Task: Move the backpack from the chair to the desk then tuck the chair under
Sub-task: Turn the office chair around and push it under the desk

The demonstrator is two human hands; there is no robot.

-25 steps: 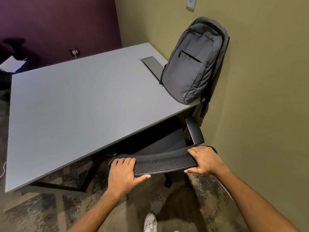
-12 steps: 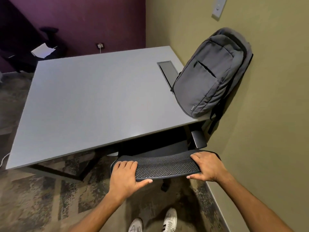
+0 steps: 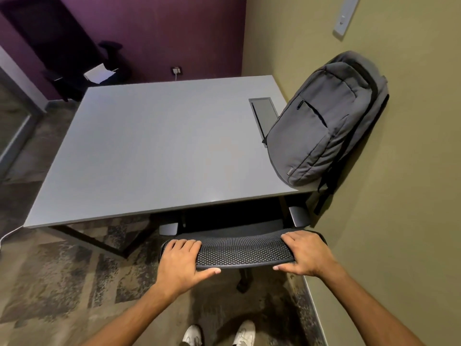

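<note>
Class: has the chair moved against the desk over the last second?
Yes. The chair has slid further under the desk; its armrests now sit beneath the front edge.

Office room. Indicators: grey desk (image 3: 149, 151) w/ recessed cable hatch (image 3: 265, 111), mesh-back chair (image 3: 245, 250), patterned carpet (image 3: 62, 283). Also wall socket (image 3: 176, 70) on purple wall, light switch (image 3: 345, 17) on olive wall.
</note>
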